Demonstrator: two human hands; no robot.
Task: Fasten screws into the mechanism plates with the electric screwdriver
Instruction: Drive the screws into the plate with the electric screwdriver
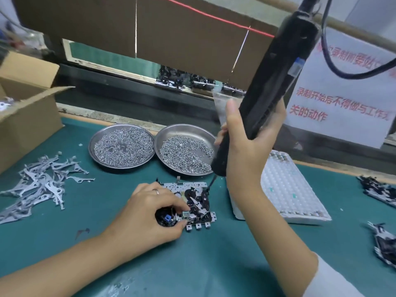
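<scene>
A metal mechanism plate (pixel 194 202) with black parts lies on the green mat at the centre. My left hand (pixel 150 213) grips its near left corner, fingers curled round the black part there. My right hand (pixel 250 142) holds the black electric screwdriver (pixel 270 88) tilted, its bit (pixel 211 184) touching down on the plate's far right part. Two round steel dishes of screws stand just behind: the left dish (pixel 122 145) and the right dish (pixel 184 153).
A heap of grey stamped metal levers (pixel 40 183) lies at the left, beside an open cardboard box (pixel 23 99). A white foam tray (pixel 287 187) sits right of the plate. More mechanisms (pixel 379 189) lie at the right edge. A conveyor runs behind.
</scene>
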